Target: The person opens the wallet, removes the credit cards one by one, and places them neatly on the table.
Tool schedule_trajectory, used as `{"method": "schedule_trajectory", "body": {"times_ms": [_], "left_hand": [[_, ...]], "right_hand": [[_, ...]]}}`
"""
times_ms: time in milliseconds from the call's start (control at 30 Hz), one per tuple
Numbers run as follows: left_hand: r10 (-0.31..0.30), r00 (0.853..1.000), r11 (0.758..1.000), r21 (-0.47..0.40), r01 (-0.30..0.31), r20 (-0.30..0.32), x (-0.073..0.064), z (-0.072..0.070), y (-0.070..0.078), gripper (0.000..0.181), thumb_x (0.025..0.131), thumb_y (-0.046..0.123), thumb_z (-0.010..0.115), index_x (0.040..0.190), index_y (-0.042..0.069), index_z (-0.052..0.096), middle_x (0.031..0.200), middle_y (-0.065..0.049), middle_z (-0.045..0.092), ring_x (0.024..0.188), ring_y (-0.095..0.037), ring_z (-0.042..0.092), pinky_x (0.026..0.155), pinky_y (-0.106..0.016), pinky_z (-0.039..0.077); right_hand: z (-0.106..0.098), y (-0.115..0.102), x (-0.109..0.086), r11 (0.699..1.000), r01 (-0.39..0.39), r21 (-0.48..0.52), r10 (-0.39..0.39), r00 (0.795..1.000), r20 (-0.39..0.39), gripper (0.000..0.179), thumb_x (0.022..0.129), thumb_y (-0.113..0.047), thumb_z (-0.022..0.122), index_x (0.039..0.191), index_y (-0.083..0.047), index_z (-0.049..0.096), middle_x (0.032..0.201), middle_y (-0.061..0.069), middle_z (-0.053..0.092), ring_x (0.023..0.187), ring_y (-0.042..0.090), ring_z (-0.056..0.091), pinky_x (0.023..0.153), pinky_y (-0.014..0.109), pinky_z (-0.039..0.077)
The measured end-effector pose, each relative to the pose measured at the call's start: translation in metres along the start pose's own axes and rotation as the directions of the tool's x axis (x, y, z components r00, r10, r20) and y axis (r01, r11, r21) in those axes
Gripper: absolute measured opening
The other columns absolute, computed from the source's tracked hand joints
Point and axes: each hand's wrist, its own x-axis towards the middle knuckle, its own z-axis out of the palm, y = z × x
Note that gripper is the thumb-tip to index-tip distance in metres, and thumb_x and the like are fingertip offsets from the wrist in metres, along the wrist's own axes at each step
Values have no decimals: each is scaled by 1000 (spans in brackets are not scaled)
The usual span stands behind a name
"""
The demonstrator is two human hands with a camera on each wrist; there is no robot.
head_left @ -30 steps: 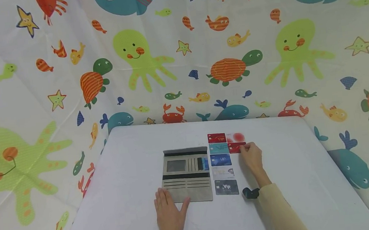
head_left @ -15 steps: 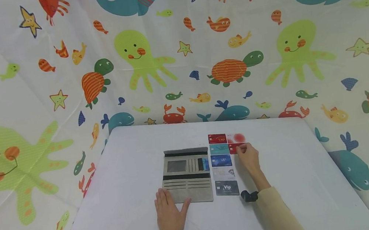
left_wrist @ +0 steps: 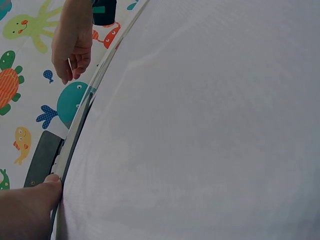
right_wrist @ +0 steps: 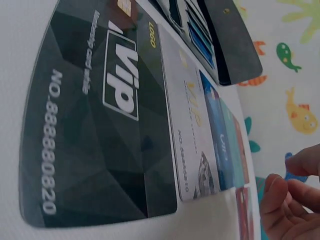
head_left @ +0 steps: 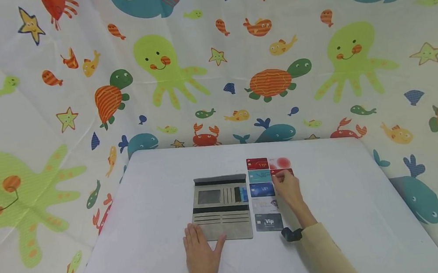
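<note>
My left hand (head_left: 202, 254) lies with straight fingers on the lower left corner of a grey wallet (head_left: 236, 231), which is unfolded flat. A blue card (head_left: 244, 194) shows in one of its slots. My right hand (head_left: 288, 187) is over a red card (head_left: 288, 172) in the right column and covers part of it. In the right wrist view its fingers (right_wrist: 275, 192) are loosely bent, with a gap to the thumb and nothing between them. Beside the wallet run a red VIP card (head_left: 257, 164), a teal card (head_left: 260, 176), a blue VIP card (head_left: 262, 190), a pale card (head_left: 263, 205) and a dark grey Vip card (head_left: 268, 222).
A white card with red circles (head_left: 280, 163) lies above the partly covered red one. All of it is on a white table (head_left: 149, 196). Behind the table hangs a sea-animal curtain (head_left: 213, 80). A dark wrist camera (head_left: 292, 234) sits on the right wrist.
My right hand has moved left across the red card, from its right end toward its left end. My left hand and the wallet stay where they were.
</note>
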Motion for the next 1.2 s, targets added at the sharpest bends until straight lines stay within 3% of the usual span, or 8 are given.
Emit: {"method": "schedule_trajectory", "body": {"times_ms": [433, 1200], "left_hand": [[-8, 1000, 1000, -14, 8, -1, 0, -1, 1, 103, 85, 60, 69, 147, -16, 35, 158, -35, 29, 149, -47, 27, 122, -58, 24], [-6, 1000, 1000, -15, 6, 6, 0, 0, -1, 104, 85, 60, 69, 148, -15, 34, 158, -35, 28, 150, -47, 26, 122, -58, 23]], "right_hand": [[12, -15, -8, 999, 41, -21, -40, 997, 64, 29, 94, -20, 66, 112, 1, 62, 92, 16, 68, 77, 22, 61, 68, 29, 53], [35, -36, -16, 998, 64, -14, -60, 982, 180, 30, 93, -24, 70, 113, -3, 62, 86, 9, 66, 68, 16, 59, 61, 26, 54]]}}
